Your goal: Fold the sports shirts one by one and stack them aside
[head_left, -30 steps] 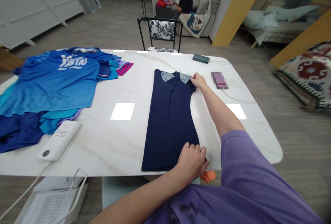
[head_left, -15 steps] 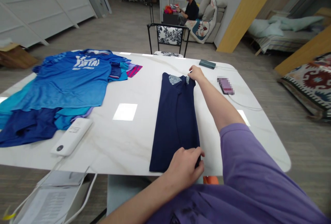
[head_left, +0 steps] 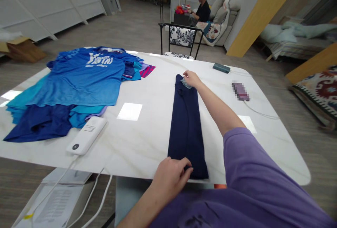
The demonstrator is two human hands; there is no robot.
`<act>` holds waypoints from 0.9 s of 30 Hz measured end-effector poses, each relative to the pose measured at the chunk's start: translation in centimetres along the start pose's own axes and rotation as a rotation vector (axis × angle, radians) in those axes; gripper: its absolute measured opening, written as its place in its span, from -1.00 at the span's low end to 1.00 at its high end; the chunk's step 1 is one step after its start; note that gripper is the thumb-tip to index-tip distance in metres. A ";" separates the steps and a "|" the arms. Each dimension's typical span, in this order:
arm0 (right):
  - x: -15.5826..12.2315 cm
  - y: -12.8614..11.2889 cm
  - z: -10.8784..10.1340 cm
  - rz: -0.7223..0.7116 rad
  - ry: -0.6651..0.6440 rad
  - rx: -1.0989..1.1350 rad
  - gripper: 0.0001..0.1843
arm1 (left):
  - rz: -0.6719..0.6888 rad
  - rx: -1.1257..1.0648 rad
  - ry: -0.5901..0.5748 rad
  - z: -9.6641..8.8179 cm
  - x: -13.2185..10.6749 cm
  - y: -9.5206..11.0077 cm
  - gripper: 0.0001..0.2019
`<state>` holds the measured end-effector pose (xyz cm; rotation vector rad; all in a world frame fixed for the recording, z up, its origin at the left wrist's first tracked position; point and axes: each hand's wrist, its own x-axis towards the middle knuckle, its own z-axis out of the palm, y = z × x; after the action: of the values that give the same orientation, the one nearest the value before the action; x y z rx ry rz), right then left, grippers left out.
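A navy garment (head_left: 186, 126) with a patterned light-blue collar lies lengthwise on the white marble table (head_left: 147, 136), folded into a narrow strip. My right hand (head_left: 191, 79) reaches to its far end and pinches the collar edge, fingers closed on the fabric. My left hand (head_left: 170, 178) grips the near hem at the table's front edge, fingers curled on the cloth. A purple sleeve covers my right upper arm.
A pile of blue shirts (head_left: 76, 87) covers the table's left. A white power bank (head_left: 86, 139) with cables lies by the front edge. A dark box (head_left: 221, 67) and a phone (head_left: 240, 91) lie on the right. A black chair (head_left: 181, 38) stands beyond; a person (head_left: 201, 7) sits far behind.
Both hands carried the garment's right side leftward over itself, so the navy garment is now narrower. The collar is mostly covered. The view shifted to the left.
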<state>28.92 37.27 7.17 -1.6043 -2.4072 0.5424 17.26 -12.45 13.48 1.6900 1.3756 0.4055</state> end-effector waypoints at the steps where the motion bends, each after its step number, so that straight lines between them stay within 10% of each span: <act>1: -0.7 0.9 -0.3 -0.006 0.000 -0.048 -0.52 | 0.036 0.049 0.058 0.0 0.3 -0.3 -0.85; 8: -4.4 4.9 0.2 -0.019 -0.182 -0.230 -0.27 | 0.394 0.339 0.218 2.7 3.5 -2.1 -0.31; 18: -4.0 4.5 2.2 -0.030 -0.054 -0.317 -0.17 | 0.373 0.513 0.195 3.9 3.3 -3.1 -0.19; 27: -4.6 2.1 3.5 -0.164 -0.217 -0.281 -0.19 | 0.392 0.529 0.194 4.5 3.6 -3.3 -0.18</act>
<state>31.23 33.13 3.32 -1.4932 -2.8553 0.3784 19.68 -11.16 7.43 2.4286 1.3624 0.4591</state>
